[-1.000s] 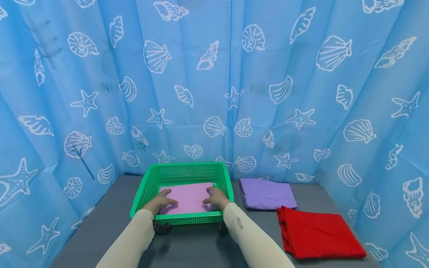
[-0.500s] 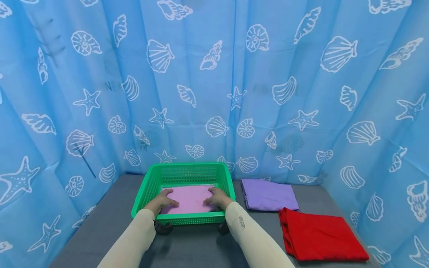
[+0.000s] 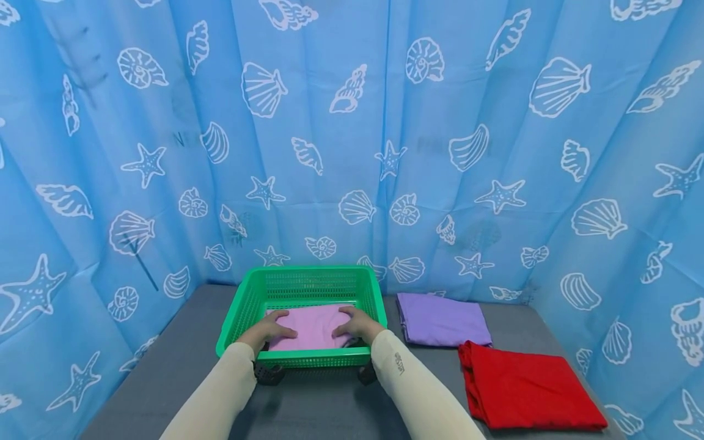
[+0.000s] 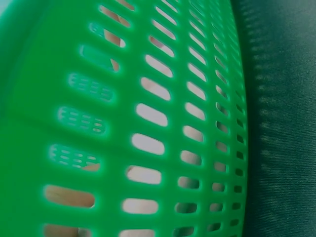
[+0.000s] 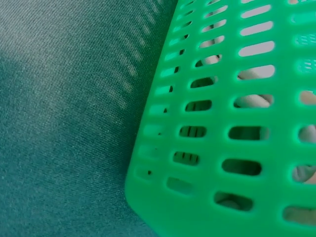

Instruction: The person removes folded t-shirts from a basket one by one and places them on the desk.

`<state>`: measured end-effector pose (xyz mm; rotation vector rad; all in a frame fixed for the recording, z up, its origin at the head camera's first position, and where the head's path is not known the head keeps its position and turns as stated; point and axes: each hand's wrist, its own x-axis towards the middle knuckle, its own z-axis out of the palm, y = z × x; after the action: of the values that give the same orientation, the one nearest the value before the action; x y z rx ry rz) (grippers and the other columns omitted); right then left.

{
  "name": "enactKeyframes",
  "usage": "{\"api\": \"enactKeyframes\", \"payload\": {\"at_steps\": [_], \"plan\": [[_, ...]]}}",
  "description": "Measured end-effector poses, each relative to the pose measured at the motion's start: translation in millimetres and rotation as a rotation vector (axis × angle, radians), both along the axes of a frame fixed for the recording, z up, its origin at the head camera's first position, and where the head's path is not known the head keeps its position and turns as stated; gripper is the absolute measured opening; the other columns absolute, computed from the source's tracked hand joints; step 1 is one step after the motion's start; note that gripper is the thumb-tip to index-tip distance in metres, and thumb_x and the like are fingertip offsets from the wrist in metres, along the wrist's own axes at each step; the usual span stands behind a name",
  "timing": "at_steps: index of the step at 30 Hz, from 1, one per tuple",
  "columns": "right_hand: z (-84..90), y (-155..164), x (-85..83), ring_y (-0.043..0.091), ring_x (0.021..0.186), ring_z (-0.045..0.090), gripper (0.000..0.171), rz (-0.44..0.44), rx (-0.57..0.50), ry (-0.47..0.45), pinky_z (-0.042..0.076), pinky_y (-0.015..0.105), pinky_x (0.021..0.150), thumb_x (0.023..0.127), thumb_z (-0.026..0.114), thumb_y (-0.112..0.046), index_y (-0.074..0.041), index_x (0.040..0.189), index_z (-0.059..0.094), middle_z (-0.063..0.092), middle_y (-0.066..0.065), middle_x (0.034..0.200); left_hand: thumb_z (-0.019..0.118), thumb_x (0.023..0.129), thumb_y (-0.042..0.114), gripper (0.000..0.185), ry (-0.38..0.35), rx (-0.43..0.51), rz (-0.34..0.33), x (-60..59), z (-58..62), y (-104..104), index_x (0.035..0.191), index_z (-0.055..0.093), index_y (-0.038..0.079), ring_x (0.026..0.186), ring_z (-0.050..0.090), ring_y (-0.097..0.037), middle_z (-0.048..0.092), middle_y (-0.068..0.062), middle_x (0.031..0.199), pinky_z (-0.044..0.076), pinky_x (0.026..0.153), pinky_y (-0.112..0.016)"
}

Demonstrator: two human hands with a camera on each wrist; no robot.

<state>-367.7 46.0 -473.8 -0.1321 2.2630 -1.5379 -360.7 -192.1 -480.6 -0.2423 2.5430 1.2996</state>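
Grip: both my hands press flat on the pink cloth (image 3: pixel 311 326) in the green basket (image 3: pixel 301 359); left hand (image 3: pixel 271 330) and right hand (image 3: pixel 354 326) lie with fingers spread, holding nothing.
Why: palms at either side likely settle the folded cloth level.
Edges: basket walls stand close around my wrists.
Room: grey counter (image 3: pixel 181 366) lies bare to the left; purple cloth (image 3: pixel 442 319) and red cloth (image 3: pixel 525 384) lie right.
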Motion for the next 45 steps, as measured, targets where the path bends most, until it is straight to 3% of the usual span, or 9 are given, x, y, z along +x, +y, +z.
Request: {"api": "enactKeyframes", "payload": {"at_steps": [6,12,19,22,25,28,34,40,45], "plan": [[-2.2,-2.3,-3.5,0.011,0.051,0.057,0.073,-0.015,0.002,0.012,0.057,0.031,0.058,0.084,0.072,0.003,-0.005,0.149,0.040,0.036,0.031,0.148,0.074,0.084,0.009,0.066,0.068,0.018,0.010,0.3,-0.6,0.3,0.143,0.046,0.003,0.141,0.023,-0.051,0.025,-0.032,0.154,0.026,0.112,-0.062],[-3.6,-3.7,-6.0,0.014,0.056,0.059,0.072,-0.037,-0.010,0.025,0.058,0.031,0.059,0.084,0.072,0.004,-0.006,0.148,0.042,0.033,0.030,0.150,0.076,0.082,0.008,0.063,0.105,0.048,0.037,-2.2,-2.0,-2.3,0.140,0.051,0.005,0.140,0.025,-0.051,0.028,-0.032,0.153,0.029,0.111,-0.061],[-1.8,-3.2,-6.7,0.035,0.099,0.059,0.072,-0.027,0.034,0.084,0.055,0.032,0.067,0.083,0.074,0.003,-0.005,0.147,0.044,0.029,0.029,0.154,0.078,0.081,0.008,0.064,0.131,0.073,0.047,-4.2,-1.6,-5.0,0.140,0.053,0.008,0.140,0.027,-0.051,0.030,-0.031,0.152,0.033,0.109,-0.060],[-0.5,-2.5,-5.7,0.036,0.109,0.055,0.072,-0.026,0.034,0.085,0.054,0.031,0.069,0.083,0.074,0.001,-0.006,0.148,0.043,0.027,0.029,0.156,0.074,0.082,0.002,0.064,0.132,0.101,0.053,-3.4,2.5,-4.3,0.142,0.050,0.005,0.141,0.026,-0.050,0.029,-0.031,0.153,0.031,0.111,-0.061],[1.0,-2.2,-5.5,0.031,0.106,0.055,0.073,-0.036,0.025,0.089,0.052,0.030,0.066,0.083,0.075,0.000,-0.007,0.148,0.043,0.027,0.029,0.155,0.071,0.083,-0.002,0.063,0.155,0.103,0.053,-3.6,5.0,-5.0,0.142,0.048,0.002,0.140,0.027,-0.050,0.030,-0.032,0.152,0.033,0.109,-0.060],[3.5,-3.1,-5.9,0.029,0.094,0.059,0.073,-0.050,0.004,0.083,0.050,0.028,0.064,0.084,0.074,0.000,-0.008,0.149,0.043,0.026,0.029,0.156,0.069,0.084,-0.003,0.063,0.175,0.106,0.054,-4.8,4.6,-8.4,0.143,0.047,0.002,0.140,0.027,-0.049,0.029,-0.031,0.153,0.037,0.107,-0.058],[8.0,-3.3,-7.1,0.020,0.077,0.051,0.067,-0.086,-0.043,0.073,0.045,0.025,0.061,0.087,0.072,-0.004,-0.010,0.148,0.045,0.024,0.028,0.157,0.067,0.087,-0.002,0.061,0.204,0.096,0.040,-5.8,5.0,-15.9,0.144,0.046,0.002,0.144,0.020,-0.049,0.024,-0.030,0.156,0.040,0.104,-0.057],[12.6,-1.2,-8.7,0.015,0.072,0.052,0.064,-0.130,-0.090,0.091,0.044,0.023,0.058,0.088,0.069,0.002,-0.011,0.146,0.048,0.028,0.026,0.156,0.068,0.085,0.000,0.061,0.258,0.073,0.048,-3.8,9.0,-18.1,0.143,0.049,0.006,0.141,0.027,-0.049,0.029,-0.030,0.154,0.043,0.100,-0.058],[19.0,3.0,-8.9,0.011,0.055,0.049,0.066,-0.143,-0.142,0.066,0.043,0.022,0.051,0.088,0.069,0.002,-0.013,0.148,0.047,0.027,0.028,0.155,0.069,0.085,0.004,0.062,0.280,0.071,0.049,-3.3,14.7,-19.4,0.144,0.049,0.009,0.141,0.028,-0.048,0.030,-0.029,0.154,0.043,0.100,-0.057]]}}
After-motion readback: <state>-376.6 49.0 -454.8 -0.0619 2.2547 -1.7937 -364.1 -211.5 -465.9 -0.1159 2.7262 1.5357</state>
